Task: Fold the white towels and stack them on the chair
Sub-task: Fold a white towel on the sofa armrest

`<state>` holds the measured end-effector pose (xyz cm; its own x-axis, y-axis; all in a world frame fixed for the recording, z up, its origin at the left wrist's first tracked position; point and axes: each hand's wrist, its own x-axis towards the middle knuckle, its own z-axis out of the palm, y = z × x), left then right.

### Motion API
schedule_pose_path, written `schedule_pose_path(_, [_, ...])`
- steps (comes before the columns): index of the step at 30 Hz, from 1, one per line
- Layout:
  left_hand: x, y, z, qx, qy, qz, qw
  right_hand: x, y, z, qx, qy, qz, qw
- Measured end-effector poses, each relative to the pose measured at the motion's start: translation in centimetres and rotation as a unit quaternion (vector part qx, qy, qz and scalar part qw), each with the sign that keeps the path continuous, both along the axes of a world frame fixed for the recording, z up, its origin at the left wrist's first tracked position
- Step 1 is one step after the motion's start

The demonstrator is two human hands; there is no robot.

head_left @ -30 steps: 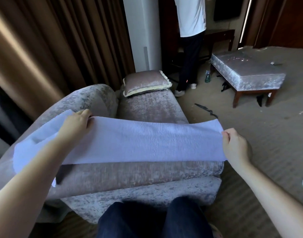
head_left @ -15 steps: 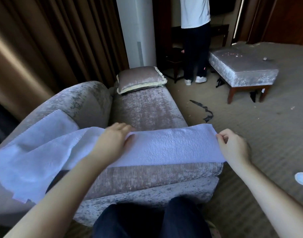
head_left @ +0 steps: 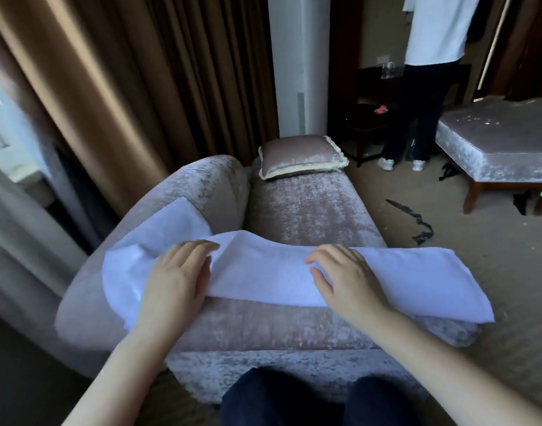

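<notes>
I see the white towel (head_left: 417, 278) lying as a long strip across the near edge of the chair (head_left: 309, 207), its 9 o'clock end draped up the armrest (head_left: 208, 179). My left grip (head_left: 177, 272) and right grip (head_left: 343, 278) rest flat on it, released and grasping nothing. I judge we're mid-fold; next I'd pinch the 9 o'clock end and carry it toward 3 o'clock.

Only one view, worn up on the head. Looks forward and down toward 12 o'clock. Sits close above the chair (head_left: 309, 210), with knees (head_left: 263, 401) low at 6 o'clock.
</notes>
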<state>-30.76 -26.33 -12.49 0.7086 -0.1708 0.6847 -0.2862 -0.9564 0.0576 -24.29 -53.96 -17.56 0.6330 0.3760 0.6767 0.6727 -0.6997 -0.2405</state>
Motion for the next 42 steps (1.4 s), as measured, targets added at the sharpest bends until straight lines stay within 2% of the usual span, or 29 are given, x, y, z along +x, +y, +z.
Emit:
schedule_pose_path(3, [-3.6,8.9,-0.7,-0.061,-0.017,0.169,0.984,-0.4,6.1,0.0,-0.013,-0.034,0.076,0.996])
schedule_pose_path(6, [-5.8,15.1,-3.7,-0.071,0.074,0.262,0.96,-1.7,11.6,-0.4,-0.055,-0.057,0.166,0.983])
schedule_pose_path(8, [-6.4,17.0,-5.5,-0.069,0.089,0.254,0.961,-2.8,14.8,-1.0,-0.094,-0.08,0.195,0.973])
schedule_pose_path(10, [-6.5,17.4,-6.4,-0.054,0.056,0.222,0.972,-3.4,17.2,-1.2,-0.102,-0.103,0.172,0.974])
schedule_pose_path(13, [-5.8,16.9,-6.4,-0.079,0.033,0.2,0.976,-3.1,19.2,-0.6,-0.065,-0.128,0.105,0.984])
schedule_pose_path(16, [-4.7,16.5,-6.1,-0.11,0.017,0.19,0.976,-3.8,19.4,0.6,-0.015,-0.135,0.137,0.981])
schedule_pose_path(18, [-4.1,16.3,-5.9,-0.116,0.013,0.171,0.978,-4.8,19.3,1.9,0.019,-0.118,0.168,0.979])
schedule_pose_path(23, [-2.7,16.7,-4.8,-0.163,0.032,0.108,0.98,-3.1,20.1,5.0,0.101,-0.072,0.133,0.983])
schedule_pose_path(26, [-2.7,17.6,-1.9,-0.304,0.03,0.109,0.946,-0.7,21.0,7.3,0.139,-0.038,0.11,0.983])
schedule_pose_path(28, [-3.1,18.7,0.2,-0.368,0.033,0.115,0.922,1.3,22.3,8.8,0.13,-0.027,0.096,0.987])
schedule_pose_path(30, [-3.2,19.6,1.8,-0.363,0.036,0.119,0.923,3.7,24.1,9.8,0.098,-0.007,0.09,0.991])
schedule_pose_path(32, [-2.7,20.3,2.2,-0.315,0.054,0.149,0.936,6.1,26.2,10.2,0.029,0.057,0.069,0.996])
schedule_pose_path(34, [-2.0,21.2,1.5,-0.251,0.075,0.181,0.948,8.2,27.9,9.6,-0.053,0.139,0.031,0.988])
schedule_pose_path(36, [-1.5,22.1,0.6,-0.227,0.091,0.208,0.947,9.9,29.0,8.3,-0.097,0.205,0.016,0.974])
schedule_pose_path(40, [-1.1,22.6,0.3,-0.268,0.122,0.246,0.924,12.8,30.8,6.1,-0.045,0.31,0.045,0.949])
schedule_pose_path(42, [-0.9,22.4,0.8,-0.312,0.15,0.234,0.909,14.0,31.6,5.6,-0.013,0.337,0.021,0.941])
